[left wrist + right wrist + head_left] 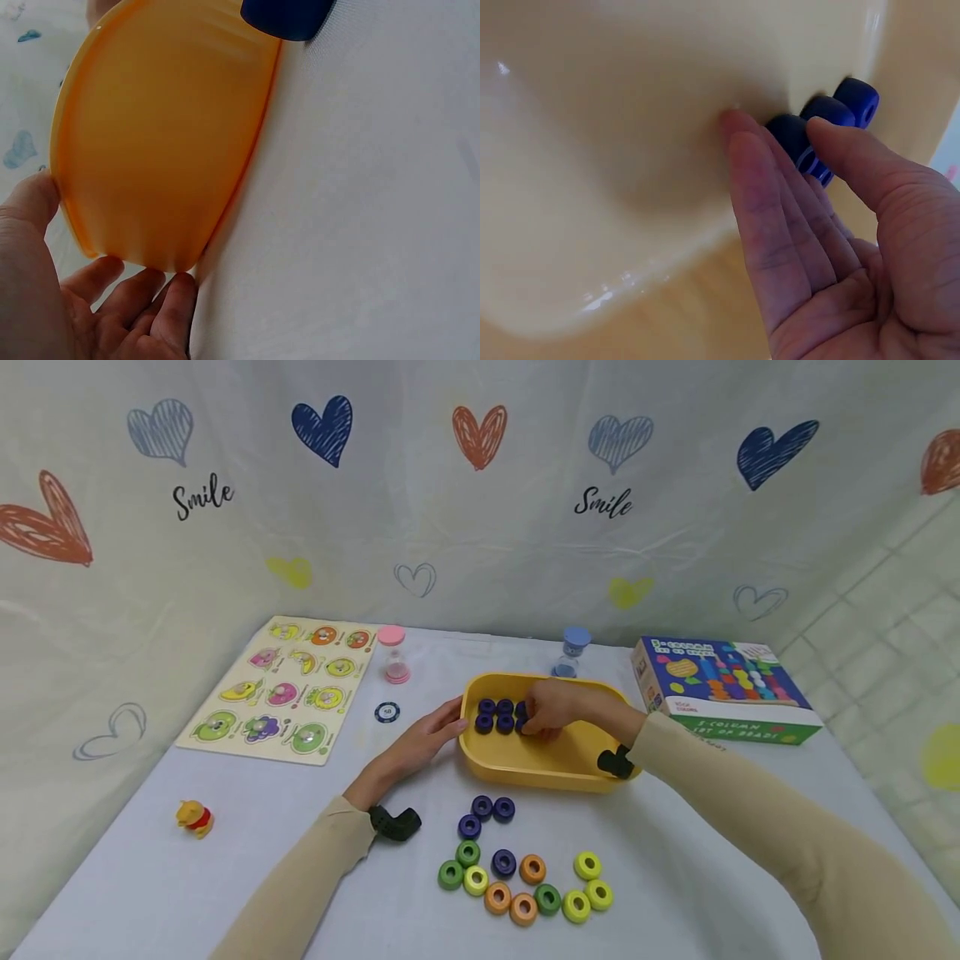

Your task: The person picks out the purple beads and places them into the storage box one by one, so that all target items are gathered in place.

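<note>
My right hand is inside the yellow tray, fingers pointing down. In the right wrist view its thumb and fingers lie on either side of a dark blue bead, pinching it. Several more dark blue beads stand in two rows along the tray's left part. My left hand touches the tray's left end from outside. Its extended fingers press against the end wall, with the thumb at the rim. The tray's inside is hidden in the left wrist view.
Loose blue, green, orange and yellow beads lie before the tray. A fruit board, toy bear, round chip and pink timer are leftward. A blue-capped timer and box stand behind.
</note>
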Action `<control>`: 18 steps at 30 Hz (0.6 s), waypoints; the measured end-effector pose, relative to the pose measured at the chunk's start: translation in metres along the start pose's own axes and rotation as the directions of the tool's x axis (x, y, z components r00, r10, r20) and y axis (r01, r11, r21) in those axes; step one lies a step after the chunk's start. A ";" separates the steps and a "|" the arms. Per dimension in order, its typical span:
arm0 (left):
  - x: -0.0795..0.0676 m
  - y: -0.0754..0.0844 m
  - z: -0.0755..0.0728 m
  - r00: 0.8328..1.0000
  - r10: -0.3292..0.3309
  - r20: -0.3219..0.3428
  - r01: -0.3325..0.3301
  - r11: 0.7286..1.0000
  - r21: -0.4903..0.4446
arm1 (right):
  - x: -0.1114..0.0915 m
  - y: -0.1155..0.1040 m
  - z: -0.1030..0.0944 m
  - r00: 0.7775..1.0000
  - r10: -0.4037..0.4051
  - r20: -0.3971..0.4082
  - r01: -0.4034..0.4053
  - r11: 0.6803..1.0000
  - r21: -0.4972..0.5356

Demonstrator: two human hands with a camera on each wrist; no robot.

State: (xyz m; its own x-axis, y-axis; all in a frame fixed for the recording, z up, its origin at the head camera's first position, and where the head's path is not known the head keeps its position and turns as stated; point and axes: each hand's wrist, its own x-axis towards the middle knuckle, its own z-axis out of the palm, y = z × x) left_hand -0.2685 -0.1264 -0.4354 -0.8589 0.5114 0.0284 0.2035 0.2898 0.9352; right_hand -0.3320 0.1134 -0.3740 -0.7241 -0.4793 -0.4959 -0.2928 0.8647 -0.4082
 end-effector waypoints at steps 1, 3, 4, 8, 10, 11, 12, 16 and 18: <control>0.000 0.000 0.000 1.000 0.005 0.001 -0.005 1.000 -0.008 | 0.000 0.000 0.000 1.000 -0.011 0.002 0.011 1.000 0.004; 0.000 0.000 0.000 1.000 0.017 0.005 -0.017 0.999 -0.028 | -0.002 0.001 -0.001 0.999 -0.036 0.009 0.036 0.999 0.009; 0.000 0.001 0.000 1.000 0.020 0.009 -0.020 0.999 -0.040 | -0.002 0.000 -0.001 0.999 -0.048 0.014 0.048 0.999 0.012; -0.001 0.002 -0.001 1.000 0.024 0.017 -0.023 0.998 -0.056 | -0.007 -0.001 -0.003 0.996 -0.088 0.028 0.088 0.996 -0.007; -0.001 0.001 -0.001 1.000 0.021 0.016 -0.020 0.998 -0.053 | -0.012 -0.003 -0.004 0.994 -0.107 0.023 0.108 0.994 -0.027; 0.000 0.001 -0.001 1.000 0.019 0.015 -0.018 0.998 -0.052 | -0.015 -0.003 -0.004 0.993 -0.116 0.018 0.117 0.992 -0.037; 0.000 0.001 0.000 1.000 0.017 0.014 -0.017 0.999 -0.052 | -0.017 -0.004 -0.004 0.992 -0.123 0.009 0.123 0.992 -0.042; 0.000 0.000 -0.001 1.000 0.016 0.014 -0.015 0.998 -0.060 | -0.032 -0.010 0.001 0.981 -0.184 -0.061 0.180 0.981 -0.066; 0.000 0.000 -0.001 1.000 0.011 0.013 -0.010 0.998 -0.065 | -0.040 -0.013 0.006 0.961 -0.246 -0.127 0.234 0.967 -0.103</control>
State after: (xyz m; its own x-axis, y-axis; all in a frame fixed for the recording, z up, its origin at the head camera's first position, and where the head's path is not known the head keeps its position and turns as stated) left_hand -0.2685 -0.1271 -0.4350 -0.8505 0.5248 0.0338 0.1811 0.2320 0.9557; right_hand -0.2955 0.1201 -0.3533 -0.7029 -0.6545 -0.2785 -0.5172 0.7391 -0.4315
